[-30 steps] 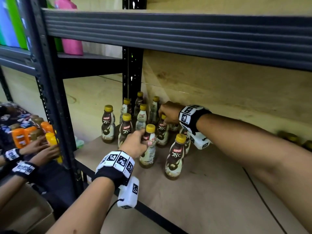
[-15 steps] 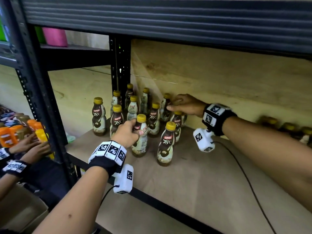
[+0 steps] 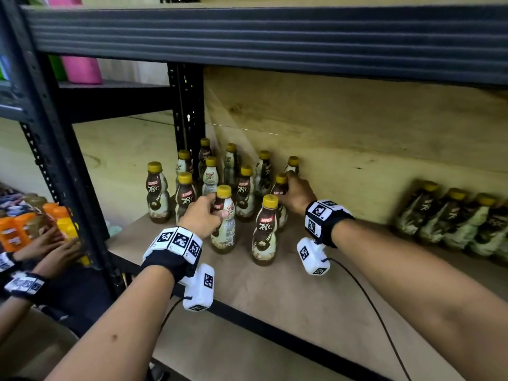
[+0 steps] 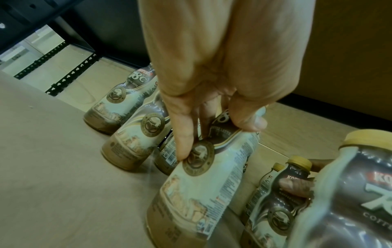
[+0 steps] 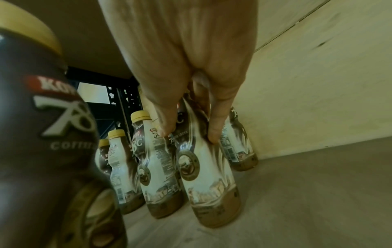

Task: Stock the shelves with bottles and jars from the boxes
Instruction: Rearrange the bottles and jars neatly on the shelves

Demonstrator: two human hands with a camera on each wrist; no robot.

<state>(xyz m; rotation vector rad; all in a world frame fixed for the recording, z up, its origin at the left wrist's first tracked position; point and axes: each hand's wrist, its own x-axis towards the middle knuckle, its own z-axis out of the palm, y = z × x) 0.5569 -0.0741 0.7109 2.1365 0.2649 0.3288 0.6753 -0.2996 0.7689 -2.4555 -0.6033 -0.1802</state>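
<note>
- Two hands work the shelf (image 3: 275,292): my left hand (image 3: 202,215) still clamps its bottle (image 3: 224,224).
- My right hand (image 3: 298,195) has dropped from a rear cap, now apparently gripping a nearer bottle (image 5: 203,161), tidying rows.

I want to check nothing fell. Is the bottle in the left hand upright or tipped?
Upright. The bottle stands on the shelf, yellow cap on top, and the left hand grips its upper part.
</note>
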